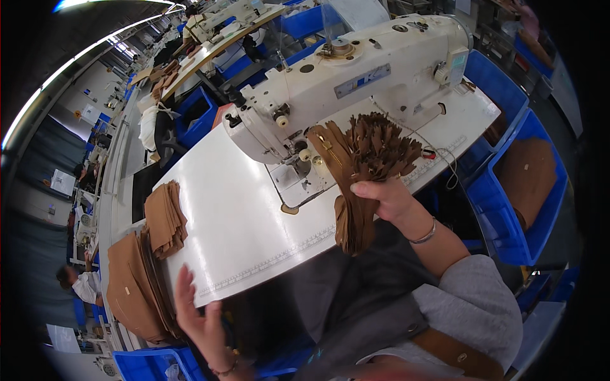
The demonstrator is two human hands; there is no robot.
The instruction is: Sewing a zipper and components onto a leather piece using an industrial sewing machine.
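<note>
My right hand [391,200] grips a thick bundle of brown zippers [381,149] above the front right of the white sewing table [248,228]. One zipper at the bundle's left shows gold teeth and a pull; the tails hang below my fist. Behind the bundle stands a white industrial sewing machine [362,76], its needle area partly hidden by the zippers. My left hand [202,320] is open and holds nothing, fingers spread, just off the table's front left corner. Beside it lies a stack of brown fabric panels [136,286], with a smaller stack of brown pieces [166,219] behind.
Blue bins [527,190] stand right of the table, one with brown panels inside. Another blue bin [152,365] sits below the left stack. A pale cord [454,168] loops over the table's right front edge. Further sewing stations [222,38] and a person [86,282] appear beyond.
</note>
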